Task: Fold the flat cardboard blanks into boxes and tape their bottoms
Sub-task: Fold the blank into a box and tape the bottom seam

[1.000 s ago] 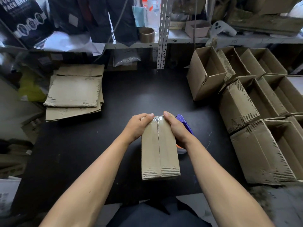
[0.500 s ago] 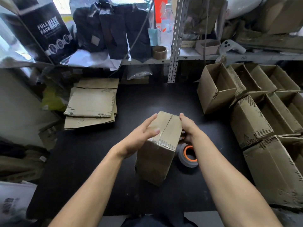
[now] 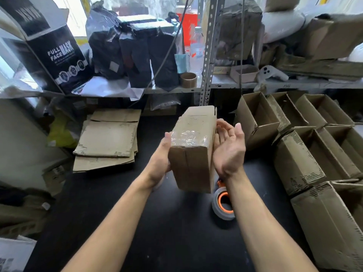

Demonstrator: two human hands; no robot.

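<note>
A folded cardboard box (image 3: 193, 160) is up in the air over the black table (image 3: 157, 232), tilted so its closed bottom seam faces me. Clear tape shines across its upper face. My left hand (image 3: 160, 163) lies flat against the box's left side and carries it. My right hand (image 3: 228, 148) is at the box's right side, palm turned to it, with the fingers spread and loose. A stack of flat cardboard blanks (image 3: 108, 140) lies on the table to the left.
A grey tape roll with an orange core (image 3: 224, 206) lies on the table under my right wrist. Several open finished boxes (image 3: 298, 163) crowd the right side. A cluttered metal shelf (image 3: 208, 55) rises behind, with dark bags and a face-mask carton.
The box was lifted off the table and turned over, its taped seam now toward me. My right hand has loosened its hold and opened beside it. The view tilted upward.
</note>
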